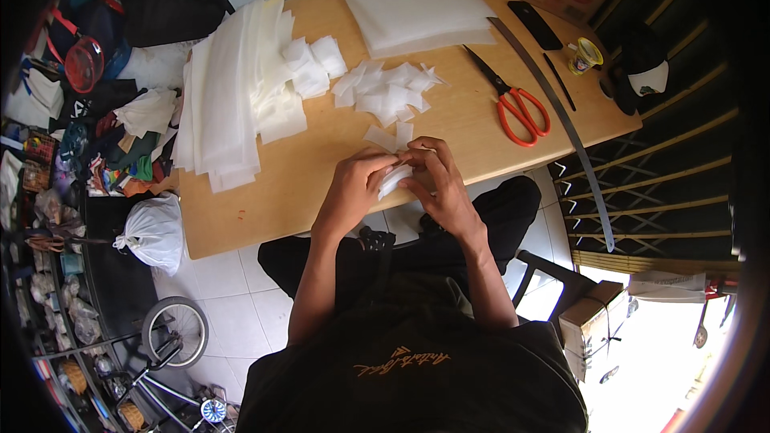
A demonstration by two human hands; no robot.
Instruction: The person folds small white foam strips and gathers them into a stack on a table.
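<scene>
Now pinching white stuff (391,180) in left hand (353,184) and right hand (441,186). Has a white pile (391,94) past them, scissors (520,111) farther right.

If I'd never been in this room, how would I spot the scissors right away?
Find the wooden table, then look right of the pile of small white pieces. The scissors lie between that pile and a long grey strip, their dark blades pointing away from the person. Their two orange-red loop handles set them apart from everything beside them.
</scene>
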